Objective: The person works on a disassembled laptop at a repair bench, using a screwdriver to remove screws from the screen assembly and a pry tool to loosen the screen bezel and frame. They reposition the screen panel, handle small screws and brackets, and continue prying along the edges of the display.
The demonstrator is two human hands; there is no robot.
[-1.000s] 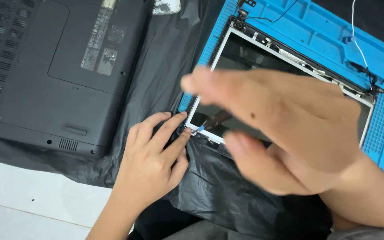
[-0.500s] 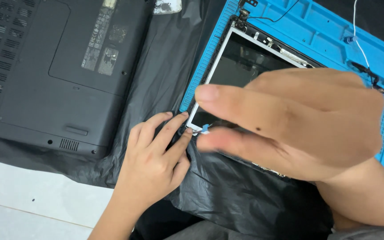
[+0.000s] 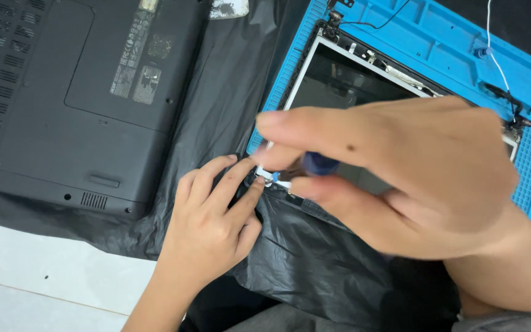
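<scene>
The flat rubber work mat (image 3: pixel 456 49) is bright blue, with a grid of tiny squares on its right side. The laptop screen panel (image 3: pixel 339 86) is dark and shiny, with a silver frame. The upturned laptop base (image 3: pixel 81 98) is dark grey, with rows of small slots. The crinkly plastic sheet (image 3: pixel 228 104) is black. The screwdriver handle (image 3: pixel 321 163) is dark blue. The floor tiles (image 3: pixel 26 283) are white.

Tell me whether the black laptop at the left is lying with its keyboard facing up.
No. The laptop lies upside down, showing its underside with vents, labels and a cover panel.
</scene>
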